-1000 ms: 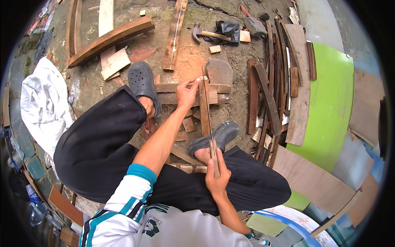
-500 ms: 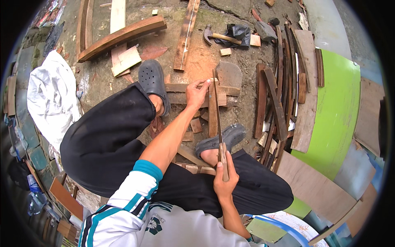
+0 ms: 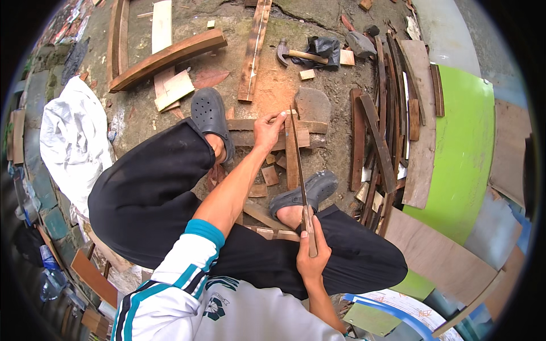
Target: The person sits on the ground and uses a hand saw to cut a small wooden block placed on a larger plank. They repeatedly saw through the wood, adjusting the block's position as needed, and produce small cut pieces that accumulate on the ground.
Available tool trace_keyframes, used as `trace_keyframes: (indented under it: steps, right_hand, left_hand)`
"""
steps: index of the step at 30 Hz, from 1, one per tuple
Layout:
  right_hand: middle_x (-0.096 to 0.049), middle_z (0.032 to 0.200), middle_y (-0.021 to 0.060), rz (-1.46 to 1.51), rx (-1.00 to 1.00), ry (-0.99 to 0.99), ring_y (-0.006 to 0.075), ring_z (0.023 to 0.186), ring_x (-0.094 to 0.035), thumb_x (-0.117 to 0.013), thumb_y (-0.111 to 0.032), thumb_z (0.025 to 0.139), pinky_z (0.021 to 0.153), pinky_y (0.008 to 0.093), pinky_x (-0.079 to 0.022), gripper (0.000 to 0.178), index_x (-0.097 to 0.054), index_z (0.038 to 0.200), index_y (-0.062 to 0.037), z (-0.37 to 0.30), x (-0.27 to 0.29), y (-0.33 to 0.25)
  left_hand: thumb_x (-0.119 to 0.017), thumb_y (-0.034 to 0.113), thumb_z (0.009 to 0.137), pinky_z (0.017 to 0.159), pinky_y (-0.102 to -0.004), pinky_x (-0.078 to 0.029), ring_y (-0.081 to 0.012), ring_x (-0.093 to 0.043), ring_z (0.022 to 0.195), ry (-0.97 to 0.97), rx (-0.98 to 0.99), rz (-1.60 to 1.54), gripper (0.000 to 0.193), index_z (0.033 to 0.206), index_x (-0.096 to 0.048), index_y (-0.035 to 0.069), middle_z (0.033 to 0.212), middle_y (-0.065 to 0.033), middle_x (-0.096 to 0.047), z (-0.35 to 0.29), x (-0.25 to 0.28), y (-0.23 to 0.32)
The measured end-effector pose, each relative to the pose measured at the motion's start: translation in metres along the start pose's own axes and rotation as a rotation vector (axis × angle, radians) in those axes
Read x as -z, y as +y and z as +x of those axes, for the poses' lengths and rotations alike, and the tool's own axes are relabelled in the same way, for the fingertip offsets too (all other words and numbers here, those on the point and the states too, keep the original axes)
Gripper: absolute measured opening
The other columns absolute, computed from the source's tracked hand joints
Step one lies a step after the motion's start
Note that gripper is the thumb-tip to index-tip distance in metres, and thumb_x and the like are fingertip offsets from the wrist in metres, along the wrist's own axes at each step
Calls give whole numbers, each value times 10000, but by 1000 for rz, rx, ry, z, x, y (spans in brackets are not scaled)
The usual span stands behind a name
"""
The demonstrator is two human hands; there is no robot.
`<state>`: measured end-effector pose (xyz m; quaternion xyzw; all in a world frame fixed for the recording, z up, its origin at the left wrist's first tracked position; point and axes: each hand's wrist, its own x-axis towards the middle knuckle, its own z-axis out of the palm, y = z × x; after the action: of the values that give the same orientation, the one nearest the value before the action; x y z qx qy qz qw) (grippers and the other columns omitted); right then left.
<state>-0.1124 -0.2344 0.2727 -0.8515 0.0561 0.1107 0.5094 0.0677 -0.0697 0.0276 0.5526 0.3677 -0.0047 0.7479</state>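
A narrow, straight brown wooden strip [image 3: 292, 165] is lying lengthwise before the person, its far part resting over a rough brown plank [image 3: 242, 124] set crosswise — apparently serving as a prop. The left hand [image 3: 267, 132] is pinching the strip's far end between thumb and forefinger, probably steadying it. The right hand [image 3: 314, 258] is wrapping its fingers around the wooden handle of a thin, dark-bladed handsaw [image 3: 305, 199], to the right of the strip's near end; that low grip is lining the blade up nearly along the strip. The blade is showing edge-on and crossing the strip's far end, so whether the teeth are biting cannot be told.

Left of the strip, small square wood offcuts [image 3: 271, 175] are lying loose. Right of its near end, a dark grey perforated clog [image 3: 318, 190] is sitting close by, perhaps bracing. Just beyond the strip, a rounded grey stone slab [image 3: 314, 106] is lying flat; farther beyond, 1 claw hammer with a pale wooden handle [image 3: 307, 55] is resting partly on black plastic [image 3: 330, 48]. Well right of the strip, long dark-brown battens [image 3: 377, 142] are lying bunched — likely stock placed within reach.
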Motion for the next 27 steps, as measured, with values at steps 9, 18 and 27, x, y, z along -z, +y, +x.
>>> trace_keyframes:
  steps: [9,18,27]
  right_hand:
    - [-683,1238,259,-108,64,74,338,1146,-685,-606,-127,982,956,366,-519,402,-600,1344,49,172,-90,14]
    - [-711,1176,250,-136,192,124,259,1031,-736,-629,-73,959,842,333,-556,414,-593,1351,55,111,-63,52]
    - [-700,1187,276,-120,107,69,285,1075,-722,-619,-5,940,866,339,-557,438,-566,1364,92,14,-28,13]
  left_hand:
    - [-764,234,933,724,-257,-603,-120,-700,802,-35,29,-4,282,1079,-756,-6,939,-76,-744,-6,5,8]
    - [-781,270,919,699,-244,-587,-124,-699,775,2,35,51,326,1075,-756,-15,899,-70,-737,-13,-4,13]
    - [-781,282,917,714,-259,-584,-121,-701,775,7,-7,95,340,1087,-753,-11,898,-81,-745,-5,4,6]
